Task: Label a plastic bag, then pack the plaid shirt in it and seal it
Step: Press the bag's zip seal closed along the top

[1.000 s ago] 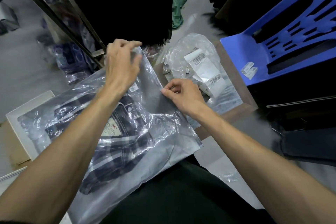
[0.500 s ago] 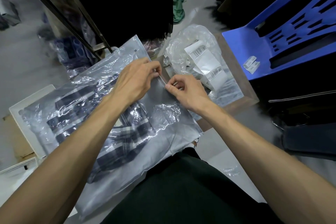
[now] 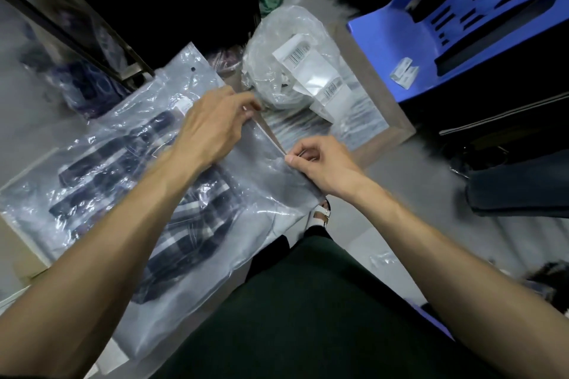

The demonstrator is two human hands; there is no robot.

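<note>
A clear plastic bag (image 3: 129, 163) lies across the person's lap with the dark plaid shirt (image 3: 184, 218) inside it, and both hands work along the bag's open edge: the left hand (image 3: 215, 126) pinches the strip at its far end, while the right hand (image 3: 320, 163) has its grip closed on the same edge nearer the body. Beyond the hands, a crumpled clear bag (image 3: 277, 49) and white barcode labels (image 3: 311, 77) rest on a low brown tabletop (image 3: 391, 120), just beside a blue plastic chair (image 3: 431, 24) with small white tags (image 3: 405, 71) on its seat.
</note>
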